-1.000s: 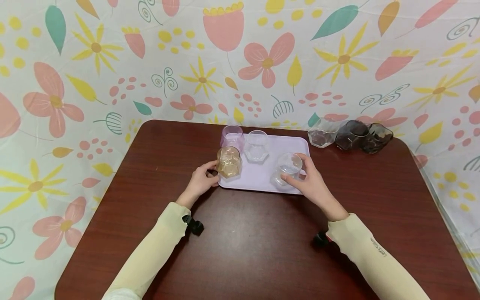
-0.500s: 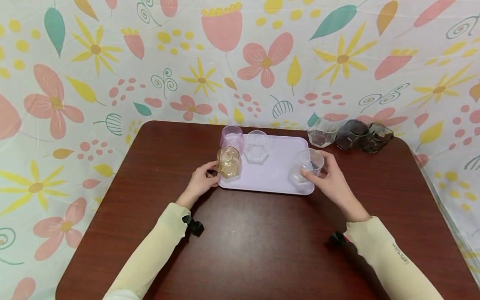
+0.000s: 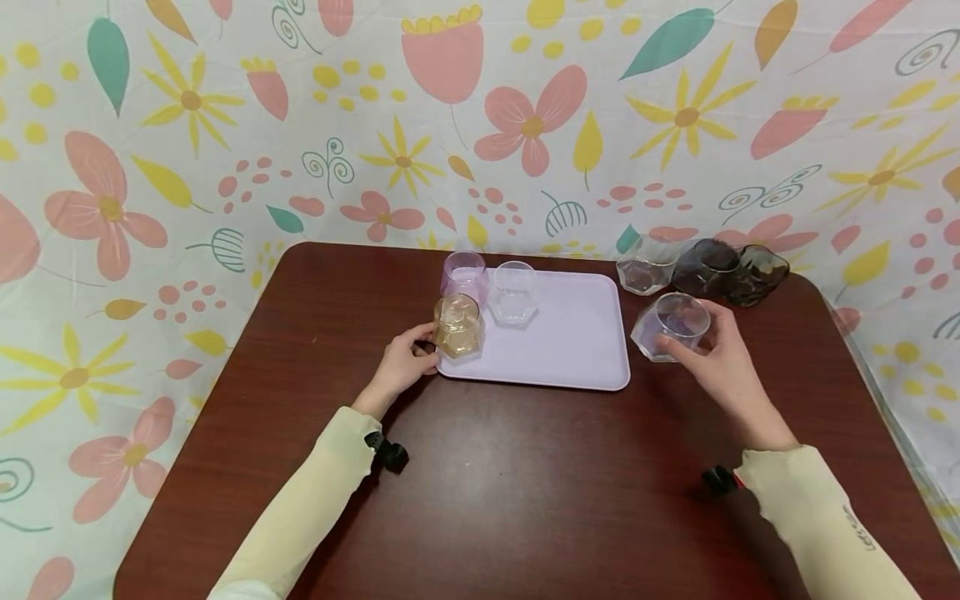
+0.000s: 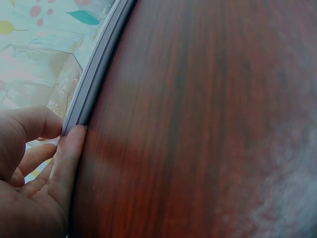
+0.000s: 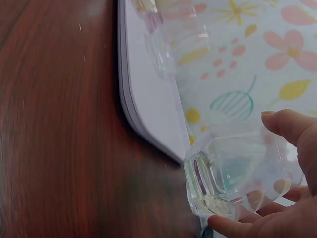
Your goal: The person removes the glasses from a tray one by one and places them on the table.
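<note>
Glass (image 3: 672, 325), clear: on my feed I see it gripped by the right hand (image 3: 723, 367), just right of the tray (image 3: 573, 337), whose rim the left hand (image 3: 401, 365) pinches.

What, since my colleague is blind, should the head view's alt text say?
Person's right hand holds a clear glass beside a lilac tray; the left hand holds the tray's edge. Three glasses sit on the tray, three more at the table's back right.
</note>
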Demonstrator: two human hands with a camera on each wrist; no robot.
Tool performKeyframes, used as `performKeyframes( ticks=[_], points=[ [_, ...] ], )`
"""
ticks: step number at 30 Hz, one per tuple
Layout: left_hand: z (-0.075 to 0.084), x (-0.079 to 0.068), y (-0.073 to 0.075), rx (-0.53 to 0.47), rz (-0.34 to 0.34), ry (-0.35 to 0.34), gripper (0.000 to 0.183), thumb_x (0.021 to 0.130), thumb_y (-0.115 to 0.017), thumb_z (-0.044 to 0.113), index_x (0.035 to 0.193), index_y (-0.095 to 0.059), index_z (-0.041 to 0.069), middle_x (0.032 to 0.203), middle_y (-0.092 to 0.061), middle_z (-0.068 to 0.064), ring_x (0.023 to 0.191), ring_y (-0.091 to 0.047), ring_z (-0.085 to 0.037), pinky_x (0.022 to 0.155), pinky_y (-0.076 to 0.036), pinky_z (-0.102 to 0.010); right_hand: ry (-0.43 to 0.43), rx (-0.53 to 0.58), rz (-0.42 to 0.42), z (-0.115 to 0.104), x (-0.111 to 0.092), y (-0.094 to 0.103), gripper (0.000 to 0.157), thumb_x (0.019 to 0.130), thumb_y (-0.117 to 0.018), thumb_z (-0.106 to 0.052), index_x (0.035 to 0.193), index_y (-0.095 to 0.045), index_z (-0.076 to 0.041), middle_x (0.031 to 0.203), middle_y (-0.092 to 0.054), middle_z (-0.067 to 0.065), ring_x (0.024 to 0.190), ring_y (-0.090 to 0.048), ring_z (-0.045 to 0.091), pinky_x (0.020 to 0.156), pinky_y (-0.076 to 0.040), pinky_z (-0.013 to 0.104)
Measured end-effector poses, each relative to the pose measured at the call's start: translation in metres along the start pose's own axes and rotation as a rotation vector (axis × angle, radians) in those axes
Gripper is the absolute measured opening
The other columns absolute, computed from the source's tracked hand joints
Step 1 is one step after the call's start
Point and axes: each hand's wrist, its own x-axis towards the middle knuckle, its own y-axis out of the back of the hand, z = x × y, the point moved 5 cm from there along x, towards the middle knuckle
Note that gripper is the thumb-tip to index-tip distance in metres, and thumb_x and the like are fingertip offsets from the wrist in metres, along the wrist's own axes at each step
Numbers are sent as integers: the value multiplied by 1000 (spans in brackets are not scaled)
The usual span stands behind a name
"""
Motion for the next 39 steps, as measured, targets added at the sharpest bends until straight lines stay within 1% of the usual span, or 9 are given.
performKeyframes(
  ticks=[5, 10, 17, 20, 26, 28, 32, 35, 39],
  points=[
    [0, 0, -1, -9, 0, -9, 62, 83, -64, -9, 145, -58, -3, 122, -63, -26, 68, -57, -10, 65, -65, -24, -26, -39, 24, 12, -1, 19, 80, 95, -77, -19, 155, -28, 1, 144, -40, 21, 107, -50, -3, 80, -41, -1],
    [0, -2, 0, -5, -3, -5, 62, 84, -64, -9, 145, -57, -3, 123, -62, -26, 68, -57, -10, 65, -65, -24, -64, -54, 36, 25, -2, 37, 80, 96, -75, -22, 155, -27, 0, 142, -40, 19, 101, -49, -5, 74, -43, 0],
    [0, -2, 0, 6, -2, 17, 62, 85, -64, -8, 146, -57, -1, 125, -62, -24, 69, -57, -10, 66, -65, -24, -104, -93, 85, 42, 0, 59, 78, 96, -75, -26, 153, -29, -1, 136, -43, 14, 96, -48, 2, 68, -42, 2],
    [0, -3, -1, 16, -3, 24, 62, 85, -65, -8, 146, -57, 0, 125, -62, -24, 70, -58, -10, 67, -65, -24, -126, -90, 96, 50, -1, 69, 76, 96, -75, -27, 153, -30, -5, 133, -43, 8, 96, -48, 1, 68, -43, 1],
    [0, -3, -1, 10, 2, 16, 62, 84, -65, -8, 145, -57, -2, 125, -62, -25, 69, -58, -10, 66, -65, -25, -165, -70, 105, 69, 1, 88, 76, 97, -74, -27, 156, -30, -8, 124, -42, -14, 95, -48, -3, 67, -44, 2],
    [-1, -2, -1, 8, 2, 12, 61, 84, -64, -8, 145, -57, -3, 124, -62, -25, 69, -57, -10, 66, -65, -25, -172, -69, 118, 75, 2, 94, 74, 97, -74, -27, 155, -32, -10, 121, -42, -18, 93, -47, -3, 66, -44, 2],
    [0, -1, -1, 6, 2, 14, 62, 84, -65, -8, 145, -57, -2, 125, -62, -25, 68, -57, -10, 66, -65, -24, -194, -29, 153, 87, 5, 104, 64, 96, -74, -25, 147, -36, -20, 117, -43, -19, 88, -48, -5, 62, -43, 4],
    [0, -1, 0, 7, 3, 9, 62, 84, -65, -8, 145, -58, -2, 124, -63, -25, 68, -57, -10, 66, -65, -24, -221, -3, 173, 95, 7, 108, 59, 96, -74, -26, 141, -35, -28, 114, -42, -18, 85, -48, -5, 59, -43, 5],
    [1, 0, -1, 10, 3, 4, 62, 84, -64, -8, 145, -58, -2, 124, -63, -25, 68, -57, -10, 66, -65, -25, -242, 6, 203, 103, 12, 114, 56, 96, -73, -26, 136, -34, -31, 109, -43, -17, 80, -47, -4, 57, -42, 5]
  ],
)
